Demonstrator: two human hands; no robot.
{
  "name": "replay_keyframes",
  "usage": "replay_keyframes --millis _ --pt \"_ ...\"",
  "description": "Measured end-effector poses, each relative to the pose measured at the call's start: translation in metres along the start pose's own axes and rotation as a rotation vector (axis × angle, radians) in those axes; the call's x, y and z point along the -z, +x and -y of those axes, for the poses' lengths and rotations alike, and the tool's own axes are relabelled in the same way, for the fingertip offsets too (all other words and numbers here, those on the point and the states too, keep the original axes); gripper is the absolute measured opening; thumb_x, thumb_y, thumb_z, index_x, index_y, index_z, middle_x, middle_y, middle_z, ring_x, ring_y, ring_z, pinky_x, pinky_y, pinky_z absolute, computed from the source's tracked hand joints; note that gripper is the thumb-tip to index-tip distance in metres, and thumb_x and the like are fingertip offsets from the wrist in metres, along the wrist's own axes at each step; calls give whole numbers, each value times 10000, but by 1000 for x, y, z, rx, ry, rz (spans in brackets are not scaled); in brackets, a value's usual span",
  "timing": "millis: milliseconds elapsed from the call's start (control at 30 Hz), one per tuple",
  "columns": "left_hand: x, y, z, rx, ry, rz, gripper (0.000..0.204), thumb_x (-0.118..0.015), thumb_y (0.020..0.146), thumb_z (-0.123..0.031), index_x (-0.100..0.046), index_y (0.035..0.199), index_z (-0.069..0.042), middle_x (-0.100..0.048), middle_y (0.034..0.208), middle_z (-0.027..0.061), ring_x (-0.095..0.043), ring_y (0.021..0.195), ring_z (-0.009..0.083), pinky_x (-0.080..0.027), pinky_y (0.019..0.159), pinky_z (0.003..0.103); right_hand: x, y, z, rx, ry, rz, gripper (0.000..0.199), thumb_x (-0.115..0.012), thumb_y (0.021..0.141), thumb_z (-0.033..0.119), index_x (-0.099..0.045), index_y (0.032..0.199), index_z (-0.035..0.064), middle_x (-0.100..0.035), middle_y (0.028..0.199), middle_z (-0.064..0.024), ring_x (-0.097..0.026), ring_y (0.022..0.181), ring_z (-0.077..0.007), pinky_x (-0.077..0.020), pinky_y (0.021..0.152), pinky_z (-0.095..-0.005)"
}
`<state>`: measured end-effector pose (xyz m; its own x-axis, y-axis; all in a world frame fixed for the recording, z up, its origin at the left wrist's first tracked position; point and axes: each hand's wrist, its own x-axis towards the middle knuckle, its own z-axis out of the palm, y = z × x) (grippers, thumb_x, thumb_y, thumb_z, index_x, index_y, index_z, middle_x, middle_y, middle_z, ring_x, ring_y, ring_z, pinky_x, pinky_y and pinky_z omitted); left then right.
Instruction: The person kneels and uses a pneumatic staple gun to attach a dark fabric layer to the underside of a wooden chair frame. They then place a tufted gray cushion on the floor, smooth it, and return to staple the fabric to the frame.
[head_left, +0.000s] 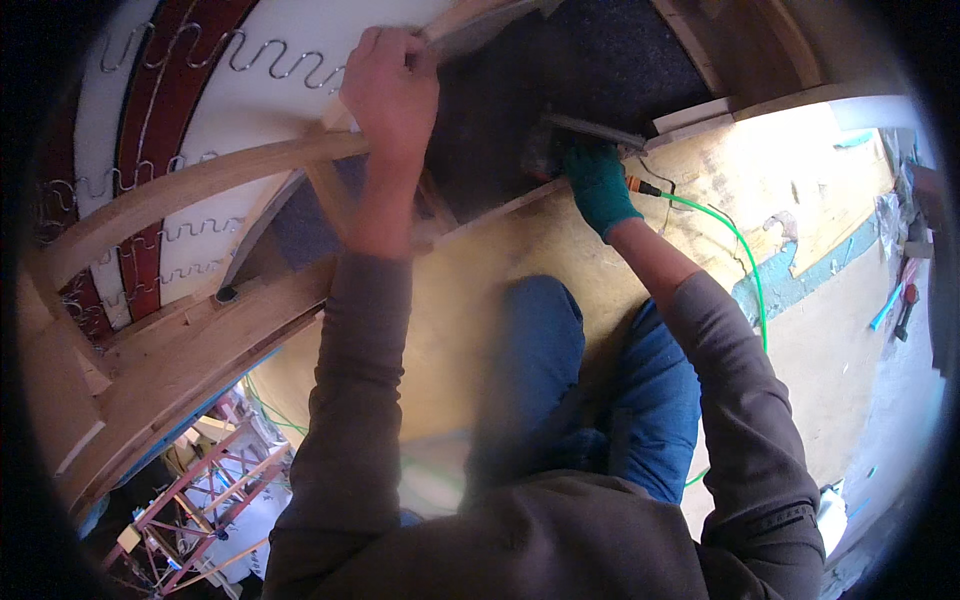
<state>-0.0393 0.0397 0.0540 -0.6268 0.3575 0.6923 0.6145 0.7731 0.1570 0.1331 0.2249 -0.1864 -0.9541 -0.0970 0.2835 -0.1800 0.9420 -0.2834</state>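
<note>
My left hand (393, 90), bare, is closed at the edge of the dark felt-like sheet (490, 105), beside a pale curved wooden rail (478, 15). Whatever its fingers grip is hidden behind the hand. In a green glove, my right hand (600, 185) is wrapped round an air-powered staple gun (590, 130), which lies across the lower right part of the dark sheet. A bright green air hose (745, 240) runs from the gun's orange-and-black coupling (648, 187) and curves down past my right forearm.
Wavy metal springs (285, 60) cross the wooden furniture frame (200, 185) at left, over white and dark red material. A worn yellowish board (460, 300) spreads below the frame, around my knees. Reddish metal racking (200, 500) stands lower left. Tools (906, 310) lie far right.
</note>
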Motion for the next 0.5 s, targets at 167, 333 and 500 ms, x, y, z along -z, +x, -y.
replay_keyframes --millis 167,333,500 --pt "12 10 -8 39 54 110 207 -858 795 -212 -713 836 -70 -686 858 75 -683 755 279 -533 685 377 36 24 -19 68 37 136 411 -659 886 137 -663 1282 26 -701 1143 -250 -696 969 -401 -558 872 -477" --pt "20 20 -7 88 11 224 95 -771 820 -142 -690 829 -93 -683 872 87 -682 810 327 -528 706 440 131 28 -20 -394 1148 -8 271 -718 934 216 -735 1116 16 -741 911 -121 -699 738 -200 -562 662 -332" --pt "25 27 -6 55 129 310 194 -795 878 -268 -747 910 -84 -728 913 84 -715 809 282 -552 757 392 156 43 10 -617 1843 61 249 -735 950 185 -730 1129 12 -725 905 -43 -669 767 -111 -549 706 -262"
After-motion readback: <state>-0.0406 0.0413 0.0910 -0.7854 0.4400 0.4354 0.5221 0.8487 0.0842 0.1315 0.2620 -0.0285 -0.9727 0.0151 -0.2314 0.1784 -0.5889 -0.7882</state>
